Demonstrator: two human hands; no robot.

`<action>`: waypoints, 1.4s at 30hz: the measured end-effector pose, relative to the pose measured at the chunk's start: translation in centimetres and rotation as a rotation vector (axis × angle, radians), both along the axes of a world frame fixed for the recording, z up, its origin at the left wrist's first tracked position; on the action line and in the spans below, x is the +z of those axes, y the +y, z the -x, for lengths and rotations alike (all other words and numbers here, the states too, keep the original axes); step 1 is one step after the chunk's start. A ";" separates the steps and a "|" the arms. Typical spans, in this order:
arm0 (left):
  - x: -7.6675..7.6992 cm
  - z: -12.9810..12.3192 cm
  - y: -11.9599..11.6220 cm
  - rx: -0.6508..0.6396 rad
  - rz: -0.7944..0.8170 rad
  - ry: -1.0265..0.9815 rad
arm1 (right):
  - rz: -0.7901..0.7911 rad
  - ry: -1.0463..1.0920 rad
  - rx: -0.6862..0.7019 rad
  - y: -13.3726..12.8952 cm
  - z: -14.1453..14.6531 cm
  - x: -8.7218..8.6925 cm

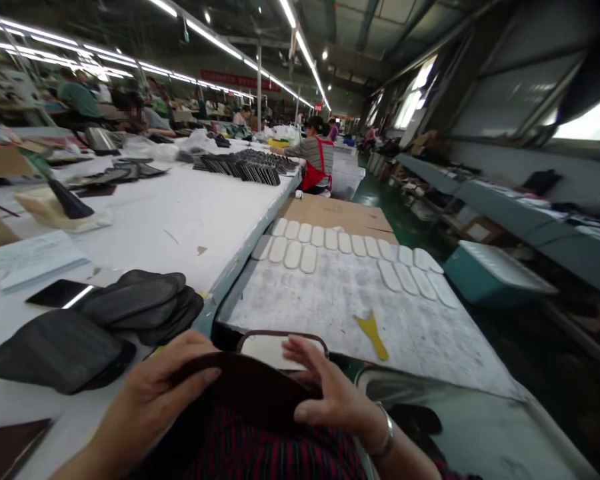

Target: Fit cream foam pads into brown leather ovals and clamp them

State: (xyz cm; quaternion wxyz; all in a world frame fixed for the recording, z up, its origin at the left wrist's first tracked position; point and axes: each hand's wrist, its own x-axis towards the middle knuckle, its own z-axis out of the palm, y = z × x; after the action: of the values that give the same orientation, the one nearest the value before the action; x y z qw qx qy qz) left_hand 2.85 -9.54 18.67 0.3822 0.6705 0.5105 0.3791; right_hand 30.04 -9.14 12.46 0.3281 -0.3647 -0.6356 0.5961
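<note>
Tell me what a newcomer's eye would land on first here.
Probably the hands in the foreground: the left hand grips a curved dark piece, the right hand open at its other end. Next, the bright yellow tool on the pale board ahead, nearer than the whitish oval pieces. Farther back, a red apron stands out beside the long white table.

Your left hand [160, 387] pinches a dark brown, curved, sheet-like piece [260, 385], and your right hand [333, 397], fingers spread, is at its other end. Left of your left hand, dark grey, flat, rounded panels [60, 347] lie piled on the white-topped bench [190, 213]. Beyond your right hand lie a yellow, flat, fork-ended tool [373, 335] and white oblong pads [309, 258] in rows.
</note>
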 end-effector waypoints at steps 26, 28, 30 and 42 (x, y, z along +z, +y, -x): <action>-11.9 -1.7 5.0 0.147 0.825 -0.010 | 0.414 -0.380 -0.397 2.6 -5.2 -7.9; -12.1 -1.9 5.2 0.149 0.764 0.096 | 0.396 -0.407 -0.383 2.8 -5.3 -8.2; -12.3 -2.0 5.3 0.148 0.731 0.161 | 0.388 -0.425 -0.382 3.0 -5.3 -8.6; -13.3 -1.5 6.3 0.196 0.846 0.119 | 0.466 -0.439 -0.416 3.8 -4.9 -9.3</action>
State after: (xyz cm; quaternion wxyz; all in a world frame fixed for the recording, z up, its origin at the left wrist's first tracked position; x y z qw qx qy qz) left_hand 4.31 -3.27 5.37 0.5552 0.4241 0.7032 0.1318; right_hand 34.89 -5.37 3.13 0.2064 -0.6699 -0.4507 0.5528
